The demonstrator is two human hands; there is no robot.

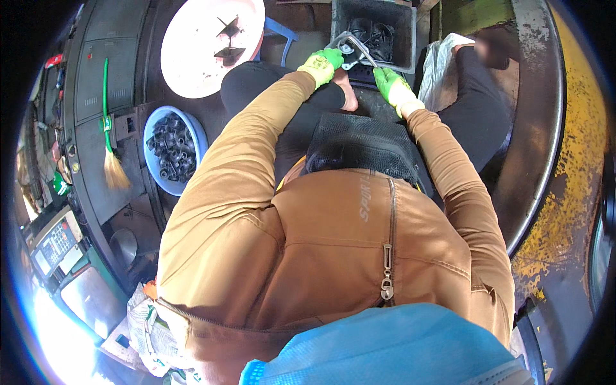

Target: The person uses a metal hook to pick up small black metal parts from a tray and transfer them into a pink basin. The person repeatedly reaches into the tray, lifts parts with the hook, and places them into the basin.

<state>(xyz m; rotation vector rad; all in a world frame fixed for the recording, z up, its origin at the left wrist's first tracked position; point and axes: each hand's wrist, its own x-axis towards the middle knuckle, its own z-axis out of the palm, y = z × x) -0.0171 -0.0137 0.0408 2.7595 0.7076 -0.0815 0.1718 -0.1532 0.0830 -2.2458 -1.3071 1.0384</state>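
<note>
Blue face mask fills the bottom edge, closest thing to the lens, so you're looking straight down past it at the work. What's being handled is a bent silver metal tool with a looped bar, up at top center, just in front of a grey bin and partly overlapping it. Right hand, in a green and pale yellow glove, has its fingers wrapped round the lower end of the bar, back of the hand up, wrist pretty straight. Left hand, same kind of glove, comes in from the other side with its fingers curled in toward the tool's left end; can't really tell if it's gripping that or something tucked behind. Both arms reach well forward in brown sleeves, the left one angling inward to the right, the right one inward to the left, so the hands end up close together but apart. Black parts sit in the bin. Just below the hands there's a bare foot, then black mesh fabric over the lap. Further left you've got a white basin holding dark pieces, a blue bucket full of black parts, and a green-handled broom.
</note>
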